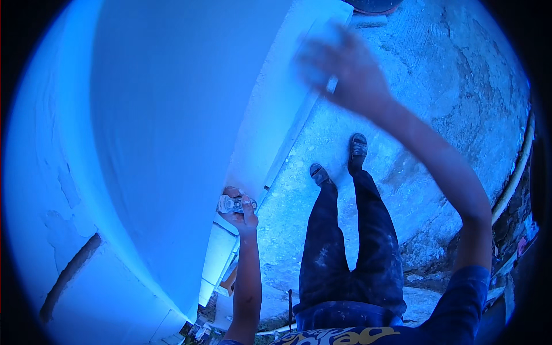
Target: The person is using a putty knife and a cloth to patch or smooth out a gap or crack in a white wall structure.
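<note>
My left hand (pixel 244 215) is closed on a small, dusty, pale object (pixel 230 203) with a ridged face, beside the edge of a smooth white plastered surface (pixel 172 115). My right hand (pixel 342 69) is raised near the upper part of a pale ledge (pixel 276 115) along that surface. It is smeared by motion, so whether it holds anything is unclear.
A rough, pale concrete floor (pixel 437 115) lies under my sandalled feet. A dark round object (pixel 372 4) is at the top. A pipe (pixel 517 172) and scattered debris run along the right. A cracked wall (pixel 57 190) with a groove curves down the left.
</note>
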### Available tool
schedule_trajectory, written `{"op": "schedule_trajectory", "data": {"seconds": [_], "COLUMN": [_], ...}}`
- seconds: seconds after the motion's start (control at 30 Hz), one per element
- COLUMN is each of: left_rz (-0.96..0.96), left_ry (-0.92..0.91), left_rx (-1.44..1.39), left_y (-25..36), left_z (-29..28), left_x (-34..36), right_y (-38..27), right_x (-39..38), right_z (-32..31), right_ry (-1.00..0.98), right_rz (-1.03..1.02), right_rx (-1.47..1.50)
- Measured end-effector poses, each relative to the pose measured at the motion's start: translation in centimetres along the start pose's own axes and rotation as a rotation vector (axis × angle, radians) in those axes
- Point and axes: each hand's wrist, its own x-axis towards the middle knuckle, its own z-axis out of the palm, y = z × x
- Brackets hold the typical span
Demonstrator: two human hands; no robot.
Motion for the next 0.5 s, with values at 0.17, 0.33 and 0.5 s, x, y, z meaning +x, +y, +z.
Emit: {"op": "schedule_trajectory", "data": {"seconds": [0.17,0.33,0.5], "left_rz": [-0.109,-0.180,-0.001], "left_ry": [0.102,0.087,-0.067], "left_rx": [-0.120,-0.174,-0.157], "left_y": [2.6,2.0,-0.2], "left_z": [2.2,1.4,0.6], "left_x": [0.6,0.7,0.9], "right_y": [-0.6,-3.9,-4.5], "right_x": [0.5,-0.1,3.8], "right_z": [0.4,1.5,-0.7], "right_ry": [0.060,-0.001,-0.138], "right_rz": [0.269,0.025,0.406], "right_rx": [-0.078,-0.029,0.014]}}
